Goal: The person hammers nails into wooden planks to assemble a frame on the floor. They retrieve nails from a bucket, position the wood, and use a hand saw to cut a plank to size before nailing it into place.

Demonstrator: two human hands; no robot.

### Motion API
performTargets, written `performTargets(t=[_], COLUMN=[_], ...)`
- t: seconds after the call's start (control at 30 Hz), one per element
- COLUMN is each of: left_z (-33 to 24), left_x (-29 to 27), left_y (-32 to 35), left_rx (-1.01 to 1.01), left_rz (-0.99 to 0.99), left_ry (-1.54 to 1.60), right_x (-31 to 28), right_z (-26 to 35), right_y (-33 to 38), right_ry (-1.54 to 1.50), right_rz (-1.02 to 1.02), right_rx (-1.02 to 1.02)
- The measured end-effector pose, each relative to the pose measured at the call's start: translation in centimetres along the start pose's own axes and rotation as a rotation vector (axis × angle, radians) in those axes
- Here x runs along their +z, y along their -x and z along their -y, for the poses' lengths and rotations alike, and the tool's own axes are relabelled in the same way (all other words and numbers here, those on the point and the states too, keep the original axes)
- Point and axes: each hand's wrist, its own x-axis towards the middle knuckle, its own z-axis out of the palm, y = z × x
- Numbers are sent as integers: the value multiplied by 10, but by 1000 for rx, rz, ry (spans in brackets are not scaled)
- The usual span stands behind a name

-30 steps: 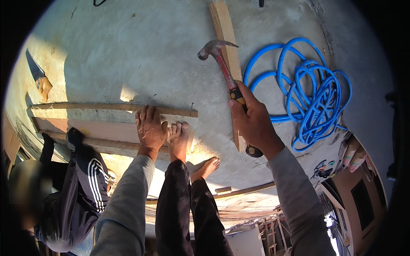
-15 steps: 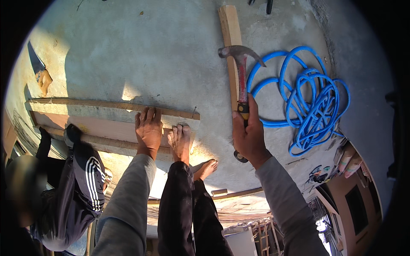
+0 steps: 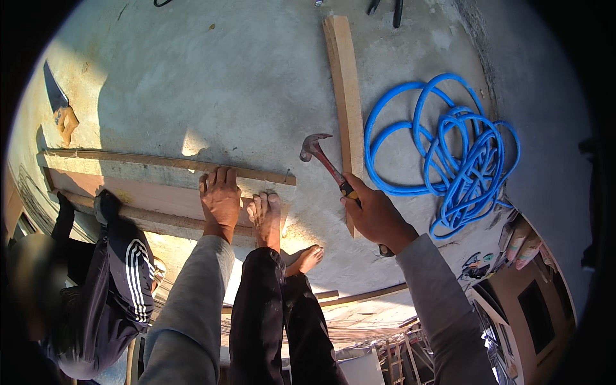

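Observation:
My right hand (image 3: 380,217) is closed around the black-and-yellow grip of a claw hammer (image 3: 330,168). The red-shafted hammer tilts up to the left, its head raised over the floor to the right of a wooden frame (image 3: 144,168). Gripping the frame's far beam near its right end is my left hand (image 3: 220,200), fingers bent over the wood. A nail (image 3: 287,175) sticks up from that beam's end, right of my left hand. My bare foot (image 3: 265,215) rests on the frame beside that hand.
A person in dark clothes (image 3: 106,301) crouches at the left, a dark-gloved hand (image 3: 107,204) on the frame. A handsaw (image 3: 63,115) lies at far left. To the right lie a loose wooden beam (image 3: 346,90) and a tangled blue hose (image 3: 465,154).
The hammer has swung left and down, away from over the loose beam toward the nail's end of the frame. My left hand keeps its place on the beam.

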Motion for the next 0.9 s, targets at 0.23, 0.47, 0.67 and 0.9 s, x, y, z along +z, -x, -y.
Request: performTargets(t=[0.23, 0.47, 0.67, 0.9], left_z=[2, 1, 5, 6], left_x=[2, 8, 9, 9], left_y=[5, 7, 4, 7], left_rx=[11, 21, 18, 16], left_rz=[-38, -111, -64, -53], left_ry=[6, 19, 8, 20], right_x=[21, 12, 16, 10], right_z=[3, 10, -1, 19], right_y=[-1, -5, 3, -3], right_ry=[-209, -508, 41, -871], right_rz=[-412, -407, 83, -681], right_rx=[-299, -223, 22, -228])
